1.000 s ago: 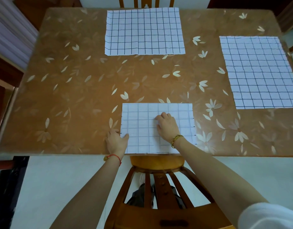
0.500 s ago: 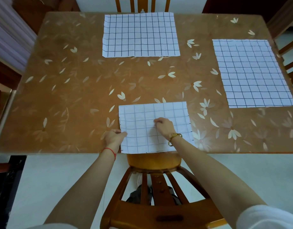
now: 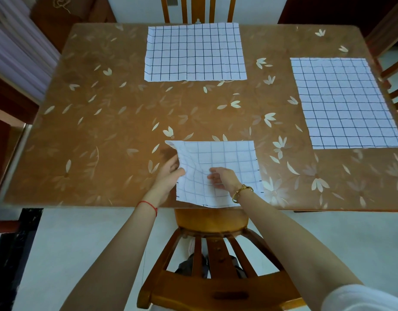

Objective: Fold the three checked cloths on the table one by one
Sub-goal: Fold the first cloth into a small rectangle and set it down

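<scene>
Three white cloths with a dark check lie on the brown flowered table [image 3: 103, 131]. The near cloth [image 3: 229, 160] sits folded at the front edge, its pale underside up. My left hand [image 3: 170, 171] pinches its left edge and lifts that side off the table, so the cloth wrinkles there. My right hand [image 3: 222, 177] rests on the middle of the same cloth with loosely bent fingers. The far cloth [image 3: 194, 51] lies flat at the back centre. The right cloth [image 3: 345, 102] lies flat by the right edge.
A wooden chair [image 3: 211, 223] stands tucked under the table's front edge, right below my arms. Another chair [image 3: 198, 10] stands behind the far edge, and chair parts [image 3: 393, 70] show at the right. A curtain [image 3: 14, 52] hangs at the left.
My left hand has raised the near cloth's left edge and carried it rightward; before it lay flat. My right hand shifted a little on the cloth. The view tilted down and back.
</scene>
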`<state>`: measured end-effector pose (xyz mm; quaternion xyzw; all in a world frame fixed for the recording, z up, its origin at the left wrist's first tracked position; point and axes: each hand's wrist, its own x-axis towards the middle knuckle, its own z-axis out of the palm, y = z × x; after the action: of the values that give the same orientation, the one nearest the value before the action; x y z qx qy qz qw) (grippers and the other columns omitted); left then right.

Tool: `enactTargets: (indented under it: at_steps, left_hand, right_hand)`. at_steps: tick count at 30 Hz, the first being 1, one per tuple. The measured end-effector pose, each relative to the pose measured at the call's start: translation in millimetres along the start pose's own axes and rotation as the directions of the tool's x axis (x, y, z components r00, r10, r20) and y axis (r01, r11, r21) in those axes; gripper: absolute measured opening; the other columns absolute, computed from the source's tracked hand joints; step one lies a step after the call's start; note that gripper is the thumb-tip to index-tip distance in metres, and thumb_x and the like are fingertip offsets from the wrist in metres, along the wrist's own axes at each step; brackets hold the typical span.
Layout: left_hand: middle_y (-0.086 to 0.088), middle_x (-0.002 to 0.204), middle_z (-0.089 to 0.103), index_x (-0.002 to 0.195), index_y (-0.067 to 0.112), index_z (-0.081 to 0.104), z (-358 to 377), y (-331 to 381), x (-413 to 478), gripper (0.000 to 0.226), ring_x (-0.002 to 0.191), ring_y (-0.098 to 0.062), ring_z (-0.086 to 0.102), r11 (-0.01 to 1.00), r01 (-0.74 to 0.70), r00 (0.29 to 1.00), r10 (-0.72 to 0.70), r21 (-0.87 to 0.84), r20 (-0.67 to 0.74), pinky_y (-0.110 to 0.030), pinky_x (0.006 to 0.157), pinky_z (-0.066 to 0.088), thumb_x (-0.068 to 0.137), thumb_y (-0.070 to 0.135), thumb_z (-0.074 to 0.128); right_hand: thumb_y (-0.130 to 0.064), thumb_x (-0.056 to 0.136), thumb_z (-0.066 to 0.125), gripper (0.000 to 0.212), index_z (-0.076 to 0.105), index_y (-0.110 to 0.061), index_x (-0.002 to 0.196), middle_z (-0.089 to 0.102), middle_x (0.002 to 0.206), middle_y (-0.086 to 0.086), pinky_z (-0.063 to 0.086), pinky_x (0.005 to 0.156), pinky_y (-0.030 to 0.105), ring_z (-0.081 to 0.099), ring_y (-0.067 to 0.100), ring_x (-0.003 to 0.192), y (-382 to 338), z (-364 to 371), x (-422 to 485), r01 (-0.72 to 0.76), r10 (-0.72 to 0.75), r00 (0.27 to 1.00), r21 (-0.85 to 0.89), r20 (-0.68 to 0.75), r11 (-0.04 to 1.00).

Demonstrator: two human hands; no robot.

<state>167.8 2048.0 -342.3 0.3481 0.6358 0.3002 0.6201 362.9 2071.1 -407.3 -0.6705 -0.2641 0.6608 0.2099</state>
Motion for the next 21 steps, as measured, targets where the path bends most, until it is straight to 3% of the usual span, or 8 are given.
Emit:
enactTargets:
  at_steps: [3, 5, 10, 13, 16, 21]
  left_hand:
    - [0.008, 0.119, 0.067, 0.145, 0.033, 0.045, 16.0, 7.3, 1.7, 0.065, 0.112, -0.009, 0.064, 0.997, -0.034, 0.998, 0.030, 0.062, 0.057, -0.030, 0.093, 0.053, 0.090, -0.001, 0.052]
    - [0.002, 0.116, 0.067, 0.147, 0.033, 0.043, 28.6, 11.6, 1.8, 0.067, 0.109, -0.012, 0.064, 0.993, -0.048, 0.995, 0.038, 0.108, 0.090, -0.030, 0.095, 0.051, 0.090, -0.001, 0.053]
    - [-0.005, 0.102, 0.054, 0.147, 0.034, 0.042, 50.4, 11.3, 6.0, 0.071, 0.094, -0.016, 0.051, 0.990, -0.079, 0.991, 0.065, 0.120, 0.117, -0.029, 0.087, 0.043, 0.086, -0.001, 0.053]
    - [-0.002, 0.102, 0.053, 0.144, 0.040, 0.044, 51.0, 11.2, 6.7, 0.071, 0.094, -0.016, 0.050, 0.990, -0.078, 0.993, 0.068, 0.114, 0.092, -0.030, 0.085, 0.044, 0.082, 0.006, 0.052]
    - [-0.004, 0.100, 0.056, 0.142, 0.042, 0.046, 47.6, 13.4, 5.9, 0.070, 0.092, -0.019, 0.053, 0.990, -0.089, 0.995, 0.083, 0.112, 0.051, -0.032, 0.082, 0.045, 0.085, 0.000, 0.049]
    - [0.007, 0.117, 0.067, 0.143, 0.030, 0.048, 38.2, 16.8, 4.3, 0.070, 0.096, -0.001, 0.064, 0.992, -0.082, 0.996, 0.080, 0.095, 0.027, -0.013, 0.070, 0.051, 0.087, -0.012, 0.040]
  right_hand:
    - [-0.028, 0.103, 0.037, 0.039, 0.062, -0.006, 0.122, 0.069, 0.102, 0.010, 0.050, 0.093, 0.039, 0.061, 0.020, 0.084, -2.4, -1.9, -2.6, -0.022, 0.021, 0.999, 0.024, 0.038, 0.999]
    - [-0.036, 0.105, 0.031, 0.043, 0.062, -0.011, 0.121, 0.069, 0.105, 0.010, 0.049, 0.094, 0.039, 0.061, 0.021, 0.086, -3.9, -5.1, -6.0, -0.028, 0.026, 0.997, 0.036, 0.071, 0.999]
    - [-0.042, 0.105, 0.025, 0.047, 0.054, -0.018, 0.133, 0.066, 0.105, 0.009, 0.049, 0.094, 0.042, 0.060, 0.023, 0.086, -12.7, -13.7, -4.2, 0.053, -0.059, 0.996, 0.092, 0.071, 0.994]
    - [-0.045, 0.104, 0.024, 0.047, 0.049, -0.026, 0.139, 0.064, 0.105, 0.008, 0.050, 0.092, 0.042, 0.058, 0.023, 0.088, -31.5, -16.5, -0.8, 0.091, -0.097, 0.993, 0.083, 0.072, 0.992]
    - [-0.050, 0.103, 0.021, 0.049, 0.046, -0.032, 0.140, 0.062, 0.102, 0.005, 0.049, 0.091, 0.041, 0.056, 0.020, 0.087, -49.9, -12.8, 2.5, 0.085, -0.084, 0.991, 0.002, 0.106, 0.996]
    - [-0.058, 0.100, 0.020, 0.057, 0.051, -0.024, 0.133, 0.058, 0.102, 0.005, 0.045, 0.087, 0.037, 0.053, 0.022, 0.095, -63.8, -0.8, 12.7, -0.012, 0.027, 0.992, -0.125, 0.122, 0.992]
